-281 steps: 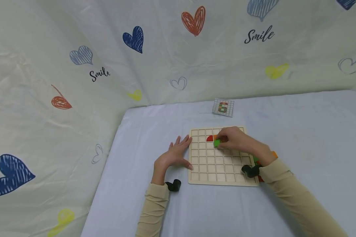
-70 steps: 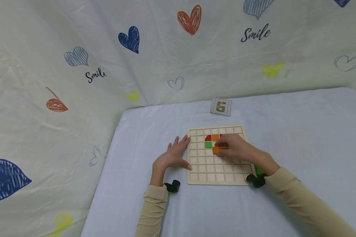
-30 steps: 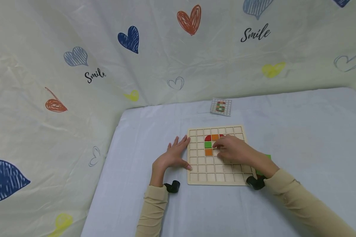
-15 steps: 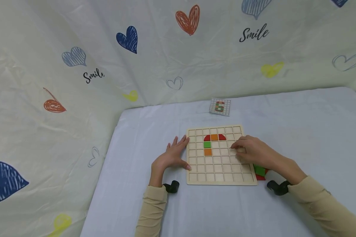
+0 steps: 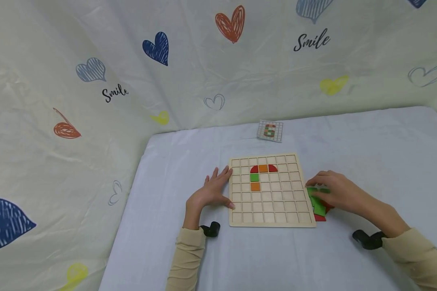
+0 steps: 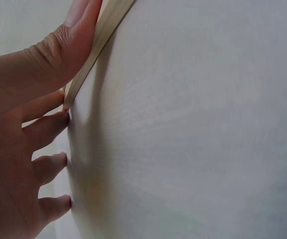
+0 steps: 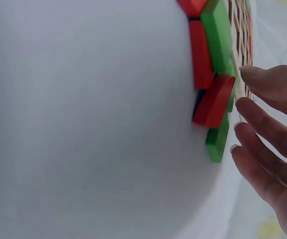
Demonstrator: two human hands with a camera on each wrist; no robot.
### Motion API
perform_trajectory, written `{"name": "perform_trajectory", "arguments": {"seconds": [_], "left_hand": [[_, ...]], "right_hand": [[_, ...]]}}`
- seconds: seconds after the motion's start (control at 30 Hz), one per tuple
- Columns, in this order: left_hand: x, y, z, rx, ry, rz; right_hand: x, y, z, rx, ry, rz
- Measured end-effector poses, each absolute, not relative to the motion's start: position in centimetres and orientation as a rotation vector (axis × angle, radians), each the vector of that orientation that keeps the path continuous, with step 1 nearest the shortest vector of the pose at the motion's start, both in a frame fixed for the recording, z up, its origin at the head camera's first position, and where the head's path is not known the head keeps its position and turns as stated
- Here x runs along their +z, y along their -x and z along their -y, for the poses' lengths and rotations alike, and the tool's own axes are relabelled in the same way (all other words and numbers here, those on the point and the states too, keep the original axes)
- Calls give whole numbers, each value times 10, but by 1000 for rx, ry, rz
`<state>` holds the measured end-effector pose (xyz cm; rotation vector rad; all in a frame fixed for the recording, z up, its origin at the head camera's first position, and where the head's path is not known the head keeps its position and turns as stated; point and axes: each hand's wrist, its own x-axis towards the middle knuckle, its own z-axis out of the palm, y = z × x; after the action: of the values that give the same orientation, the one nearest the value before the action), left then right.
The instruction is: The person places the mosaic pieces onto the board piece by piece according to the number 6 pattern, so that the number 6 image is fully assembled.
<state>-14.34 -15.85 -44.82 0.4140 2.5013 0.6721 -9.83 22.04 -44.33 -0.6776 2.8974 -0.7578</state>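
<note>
A wooden grid board lies on the table. In its upper cells sit a red rounded piece, an orange square and a second red rounded piece. Below the left one are a green square and another orange square. My left hand, fingers spread, rests against the board's left edge. My right hand is over a small pile at the board's right side. The right wrist view shows green blocks and red blocks near its loosely bent fingers, nothing visibly pinched.
A small printed card with a coloured grid pattern lies behind the board. White cloth covers the table. A patterned curtain hangs behind and to the left.
My right hand set a green square, then an orange square, into the board's cells. Since then it has let go and moved right to the pile. The left hand has stayed at the edge.
</note>
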Motion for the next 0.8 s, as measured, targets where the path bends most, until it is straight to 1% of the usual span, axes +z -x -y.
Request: {"name": "perform_trajectory", "arguments": {"seconds": [0.2, 0.8], "left_hand": [[-446, 142, 158, 677, -411, -2504], [-446, 142, 159, 679, -426, -2499]], "right_hand": [[-450, 95, -230, -731, 658, -2924], [-453, 93, -246, -706, 605, -2912]]}}
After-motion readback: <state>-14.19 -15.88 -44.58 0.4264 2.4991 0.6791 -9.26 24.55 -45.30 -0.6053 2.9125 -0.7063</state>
